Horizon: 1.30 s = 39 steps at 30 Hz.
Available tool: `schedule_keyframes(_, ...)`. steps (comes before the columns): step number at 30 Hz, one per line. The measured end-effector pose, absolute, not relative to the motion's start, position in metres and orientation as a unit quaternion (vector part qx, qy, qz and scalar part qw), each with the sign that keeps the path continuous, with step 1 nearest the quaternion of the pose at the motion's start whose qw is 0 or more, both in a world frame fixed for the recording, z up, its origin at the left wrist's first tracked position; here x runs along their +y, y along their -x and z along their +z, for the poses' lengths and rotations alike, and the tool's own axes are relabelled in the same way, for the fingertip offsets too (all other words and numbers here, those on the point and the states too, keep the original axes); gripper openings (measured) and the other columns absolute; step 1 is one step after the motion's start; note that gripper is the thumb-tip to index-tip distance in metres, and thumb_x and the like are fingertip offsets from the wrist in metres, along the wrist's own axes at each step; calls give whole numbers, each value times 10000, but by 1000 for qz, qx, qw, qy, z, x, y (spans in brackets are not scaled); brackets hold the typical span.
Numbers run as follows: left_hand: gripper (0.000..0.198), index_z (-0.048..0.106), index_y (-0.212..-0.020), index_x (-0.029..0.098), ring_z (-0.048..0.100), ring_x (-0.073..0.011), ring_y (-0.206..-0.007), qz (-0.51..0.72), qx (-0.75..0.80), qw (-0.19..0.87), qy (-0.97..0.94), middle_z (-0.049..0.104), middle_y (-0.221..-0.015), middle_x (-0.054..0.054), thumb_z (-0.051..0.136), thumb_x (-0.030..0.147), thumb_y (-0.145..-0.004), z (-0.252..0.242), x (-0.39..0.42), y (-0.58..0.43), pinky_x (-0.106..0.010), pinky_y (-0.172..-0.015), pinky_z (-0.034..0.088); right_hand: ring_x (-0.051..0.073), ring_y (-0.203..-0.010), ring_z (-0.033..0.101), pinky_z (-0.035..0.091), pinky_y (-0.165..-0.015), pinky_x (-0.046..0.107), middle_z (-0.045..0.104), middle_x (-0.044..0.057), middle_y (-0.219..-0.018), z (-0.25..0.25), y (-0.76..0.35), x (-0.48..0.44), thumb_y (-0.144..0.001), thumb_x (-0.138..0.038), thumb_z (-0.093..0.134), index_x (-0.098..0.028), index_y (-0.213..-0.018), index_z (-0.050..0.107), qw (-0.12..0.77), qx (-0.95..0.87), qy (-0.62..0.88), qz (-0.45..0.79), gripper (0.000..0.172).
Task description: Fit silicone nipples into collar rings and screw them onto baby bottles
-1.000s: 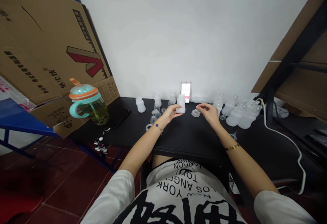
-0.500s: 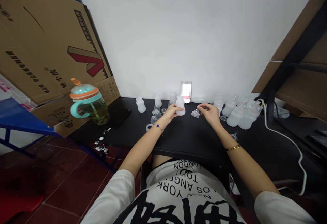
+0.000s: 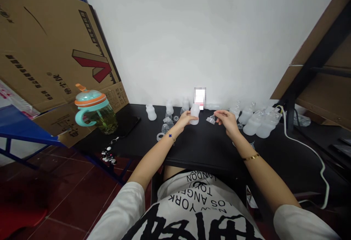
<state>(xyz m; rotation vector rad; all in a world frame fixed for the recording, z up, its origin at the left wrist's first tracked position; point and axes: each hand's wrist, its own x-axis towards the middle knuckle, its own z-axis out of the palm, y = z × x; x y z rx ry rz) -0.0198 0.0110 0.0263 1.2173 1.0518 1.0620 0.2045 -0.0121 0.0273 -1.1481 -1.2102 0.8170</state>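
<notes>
My left hand (image 3: 187,120) is wrapped round a milky white baby bottle (image 3: 195,113), which stands roughly upright over the black table. To its right, my right hand (image 3: 226,120) pinches a clear bottle nipple (image 3: 211,119) by its tip, with the wide base tilted down to the left. A gap separates the nipple from the bottle. Clear nipple parts (image 3: 165,128) and a white ring (image 3: 160,136) lie left of my left forearm. Assembled bottles (image 3: 252,123) with clear tops stand in a group right of my right hand.
Another white bottle (image 3: 150,112) stands at the back left. A lit phone (image 3: 200,97) leans on the wall. A turquoise-handled jug (image 3: 95,110) and a dark flat device (image 3: 130,126) are at left, beside a cardboard box (image 3: 55,46). A white cable (image 3: 309,147) runs down the right.
The nipple in my right hand has tilted and moved slightly right. My left hand and the bottle have shifted a little to the right.
</notes>
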Motion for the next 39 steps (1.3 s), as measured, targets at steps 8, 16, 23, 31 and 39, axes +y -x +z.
schedule_keyframes(8, 494, 562, -1019, 174, 665, -239, -984, 446, 453, 554, -537, 683, -1080, -98, 835, 199, -608, 19, 19, 18, -347, -841, 519, 80, -516, 551, 460, -427, 175, 738, 61, -843, 23, -208, -5, -678, -261, 797, -182, -820, 696, 583, -408, 478, 515, 191)
schedule_keyframes(16, 480, 567, -1026, 206, 616, -267, -1096, 422, 504, 281, -700, 654, -1142, -61, 821, 172, -620, 8, 22, 20, -379, -964, 451, 106, -557, 556, 393, -404, 181, 672, 22, -741, 21, -200, -8, -645, -430, 834, -178, -803, 683, 680, -456, 477, 318, 334)
schedule_keyframes(23, 451, 577, -1026, 221, 623, -253, -1050, 379, 472, 265, -751, 656, -1126, -42, 822, 239, -648, 6, 19, 19, -362, -928, 464, 135, -619, 635, 517, -514, 227, 652, -3, -703, 22, -200, -6, -663, -429, 834, -194, -804, 661, 720, -443, 431, 314, 324)
schedule_keyframes(31, 425, 587, -1023, 198, 625, -214, -965, 360, 421, 273, -786, 669, -1071, -36, 809, 234, -663, 5, 15, 16, -320, -850, 470, 134, -638, 665, 562, -570, 241, 677, -2, -729, 25, -199, -9, -684, -420, 845, -202, -827, 665, 737, -445, 386, 330, 316)
schedule_keyframes(39, 445, 579, -1033, 201, 629, -225, -991, 349, 405, 289, -794, 666, -1088, -40, 817, 265, -663, 7, 12, 16, -335, -876, 478, 132, -641, 667, 555, -560, 233, 691, 6, -749, 26, -197, -12, -672, -423, 858, -197, -827, 679, 715, -460, 391, 352, 327)
